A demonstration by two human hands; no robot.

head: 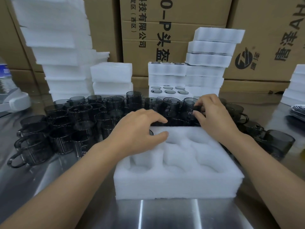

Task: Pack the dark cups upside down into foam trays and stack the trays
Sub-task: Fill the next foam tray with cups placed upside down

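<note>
Foam tray (178, 184) lies flat on the steel worktop (165, 215), directly in front of the person. Its round wells face up and show bare white foam.

Left hand (138, 129) rests at the far left corner of this tray. The thumb lies on the foam top. The fingers (156, 119) are loosely curved and slightly spread, reaching over the far edge toward the cups. A dark rim shows under the palm; whether the hand grips it cannot be told.

Right hand (214, 116) is held just beyond the far right corner of the tray. Its thumb and forefinger pinch the handle of a dark cup (189, 103), which stands in the row of cups just behind the tray's far edge. Which way up this cup stands cannot be told.

Loose cups (66, 126) of the same dark, see-through kind crowd the worktop to the left of the tray, some stacked on one another. More cups (280, 142) sit to the right of the right forearm.

Behind the cups, a packed tray (170, 91) shows round cup bases in its wells. Closed trays (208, 60) are stacked above and beside it. A tall pile of foam sheets (62, 47) stands at the left. Cardboard boxes (165, 22) form the background.
</note>
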